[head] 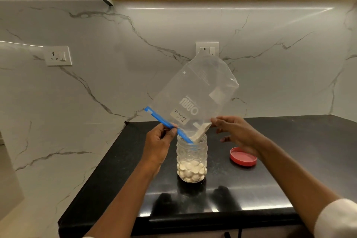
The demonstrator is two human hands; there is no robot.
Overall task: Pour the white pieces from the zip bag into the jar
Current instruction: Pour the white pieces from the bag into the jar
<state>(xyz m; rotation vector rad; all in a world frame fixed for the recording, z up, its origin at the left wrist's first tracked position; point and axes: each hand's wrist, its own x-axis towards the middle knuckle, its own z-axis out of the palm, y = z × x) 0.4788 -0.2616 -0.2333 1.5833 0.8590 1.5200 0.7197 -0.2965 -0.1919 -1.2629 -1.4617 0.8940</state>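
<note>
Pinching both sides of the zip bag, we hold it tipped mouth-down over the jar at centre frame.

Left of centre, our left hand pinches the bag's blue zip strip between thumb and fingers. The clear bag slants up toward the upper right, its handwritten label reading "MILK POWDER"; its lower corner sits inside the jar's open mouth, with pale contents gathered there. The ribbed glass jar stands upright on the black counter, white pieces filling its lowest part. Right of centre, our right hand pinches the bag's edge with thumb and forefinger, other fingers loosely spread. Lower right of the jar, a red lid lies on the counter, well apart from it.
</note>
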